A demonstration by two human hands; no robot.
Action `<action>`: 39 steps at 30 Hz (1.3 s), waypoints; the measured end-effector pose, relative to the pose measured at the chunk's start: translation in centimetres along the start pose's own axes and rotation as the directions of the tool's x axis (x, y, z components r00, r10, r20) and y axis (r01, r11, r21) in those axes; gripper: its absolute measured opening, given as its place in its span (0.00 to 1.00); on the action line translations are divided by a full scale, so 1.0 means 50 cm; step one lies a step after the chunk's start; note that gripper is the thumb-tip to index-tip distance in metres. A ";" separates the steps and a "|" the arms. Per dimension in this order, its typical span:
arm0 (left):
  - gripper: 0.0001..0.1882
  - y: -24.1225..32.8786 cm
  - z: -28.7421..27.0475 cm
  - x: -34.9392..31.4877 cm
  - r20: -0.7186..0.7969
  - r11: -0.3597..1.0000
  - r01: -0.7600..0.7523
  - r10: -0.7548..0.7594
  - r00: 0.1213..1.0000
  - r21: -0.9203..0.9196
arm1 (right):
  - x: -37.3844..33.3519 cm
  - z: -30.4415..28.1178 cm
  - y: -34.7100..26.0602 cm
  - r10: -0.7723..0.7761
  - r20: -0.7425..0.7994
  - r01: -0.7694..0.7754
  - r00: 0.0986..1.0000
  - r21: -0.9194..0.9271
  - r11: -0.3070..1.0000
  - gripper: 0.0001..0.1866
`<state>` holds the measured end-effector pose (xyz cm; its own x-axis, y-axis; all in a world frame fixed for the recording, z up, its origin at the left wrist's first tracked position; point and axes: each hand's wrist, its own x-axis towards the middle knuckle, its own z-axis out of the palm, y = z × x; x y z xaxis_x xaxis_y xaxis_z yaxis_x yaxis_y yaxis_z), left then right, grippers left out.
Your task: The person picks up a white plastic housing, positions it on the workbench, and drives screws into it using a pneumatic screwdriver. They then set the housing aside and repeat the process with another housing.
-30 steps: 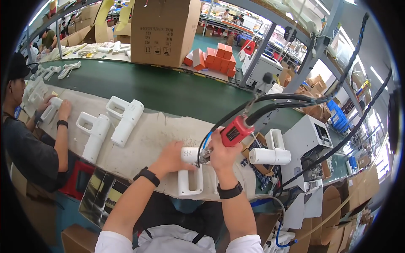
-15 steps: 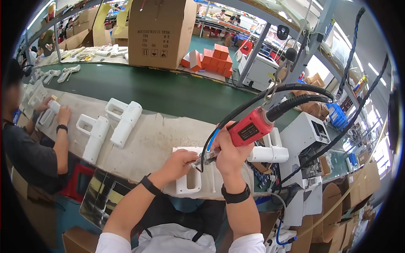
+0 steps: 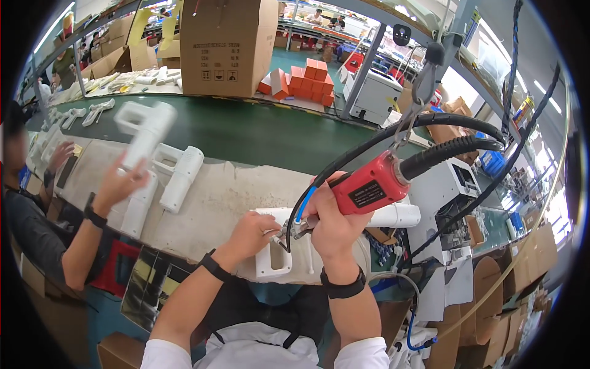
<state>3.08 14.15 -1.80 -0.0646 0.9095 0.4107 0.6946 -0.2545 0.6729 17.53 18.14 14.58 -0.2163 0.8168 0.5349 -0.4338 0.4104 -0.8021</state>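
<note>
My right hand (image 3: 335, 230) is wrapped round a red electric screwdriver (image 3: 372, 184), whose metal nose points down and left. Under the nose lies a white plastic handheld housing (image 3: 265, 261) with a looped handle, flat on the bench and partly covered by my hands. My left hand (image 3: 251, 235) is closed in a pinch right beside the screwdriver's metal tip; what its fingertips hold is too small to make out. A second white housing (image 3: 398, 215) lies to the right, behind my right hand.
Two white housings (image 3: 182, 179) lie on the bench's cardboard cover (image 3: 233, 190) to the left. A co-worker's hand (image 3: 120, 187) lifts a blurred white housing (image 3: 147, 132). Beyond runs a green conveyor belt (image 3: 246, 132). Black cables (image 3: 430, 123) and a hook hang above the screwdriver.
The co-worker has raised a white housing toward the belt. My view has shifted slightly; the screwdriver is tilted a little flatter, and my hands stay over the same housing.
</note>
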 end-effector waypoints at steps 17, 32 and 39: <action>0.21 0.006 0.013 -0.021 -0.063 0.980 0.093 -0.105 0.992 -0.177 | 0.005 -0.011 0.034 0.010 -0.037 -0.008 0.999 0.055 0.998 0.04; 0.39 -0.080 -0.007 -0.055 0.056 0.837 0.478 -0.482 0.875 -0.268 | -0.013 -0.013 0.233 0.000 -0.230 -0.061 0.973 -0.257 0.964 0.37; 0.41 -0.096 -0.002 -0.063 0.078 0.923 0.377 -0.371 0.925 -0.078 | -0.004 -0.017 0.168 0.002 -0.136 -0.006 0.991 -0.025 1.000 0.09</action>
<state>-0.13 12.46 -6.26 -0.2621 0.9615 0.0821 0.5609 0.0825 0.8237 14.67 21.77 7.52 -0.0966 0.8652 0.4921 -0.4108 0.4156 -0.8115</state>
